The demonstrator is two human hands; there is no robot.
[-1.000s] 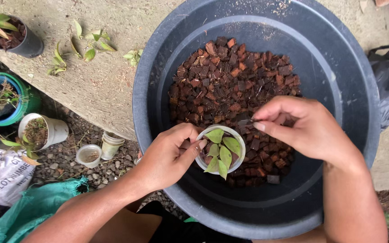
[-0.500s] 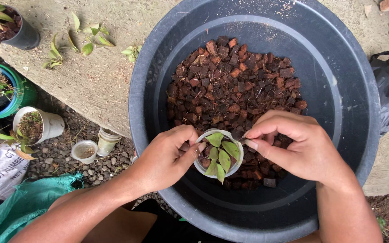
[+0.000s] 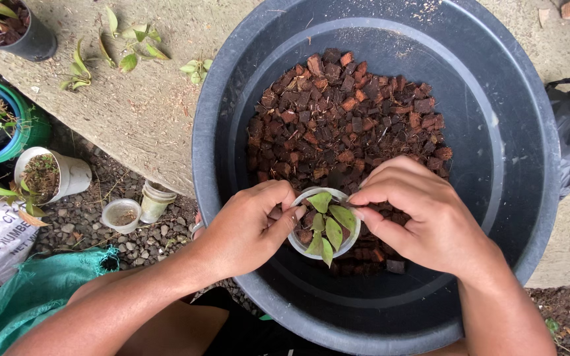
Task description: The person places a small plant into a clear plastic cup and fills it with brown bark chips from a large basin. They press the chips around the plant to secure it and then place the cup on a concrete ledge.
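Left hand [image 3: 249,227], coming in from 7 o'clock, curls round a small white cup [image 3: 324,224], thumb and fingers gripping its left rim. Right hand [image 3: 423,214], from 5 o'clock, has fingertips bunched together at the cup's right rim, pressing on the contents; whether they pinch a piece I cannot tell. Cup holds a green-leaved seedling [image 3: 330,227] and sits low at 6 o'clock inside a large dark tub [image 3: 529,165], over a heap of brown bark chips [image 3: 344,112]. Beyond the tub, 9 o'clock: white pot with plant [image 3: 51,175], small empty cups [image 3: 121,215] on gravel. At 10 o'clock, loose cuttings [image 3: 126,46] on a concrete slab [image 3: 133,112].
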